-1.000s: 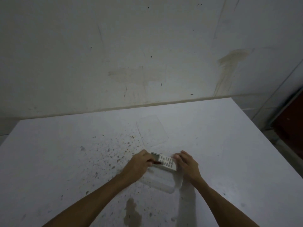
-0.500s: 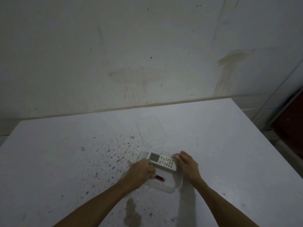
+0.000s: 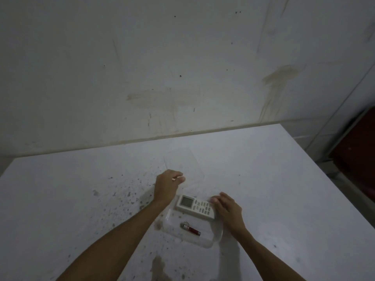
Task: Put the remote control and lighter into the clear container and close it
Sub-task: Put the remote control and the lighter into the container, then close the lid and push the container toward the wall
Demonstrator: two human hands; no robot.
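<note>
Left hand (image 3: 167, 186) is loosely curled w/ nothing in it, near the flat clear plastic lid (image 3: 183, 166) lying on the speckled white table (image 3: 60, 199). Small red lighter w/ metal top (image 3: 190, 230) lies inside the clear plastic container (image 3: 217, 237), white LCD remote control (image 3: 194, 206) propped across its far rim. Right hand (image 3: 228, 210), fingers spread, rests on the remote's button end.

The desk (image 3: 263, 179) stands against the wall (image 3: 182, 67), and the clear container (image 3: 217, 238) sits on it near the front, between the two forearms. Inside, the lighter (image 3: 191, 230) lies on the container floor toward the near side, and the remote control (image 3: 195, 206) lies across the far side, behind the lighter. The lid (image 3: 183, 165) lies flat on the desk behind the container. The left hand (image 3: 167, 184) is between lid and container; the right hand (image 3: 228, 208) touches the remote's right end.
</note>
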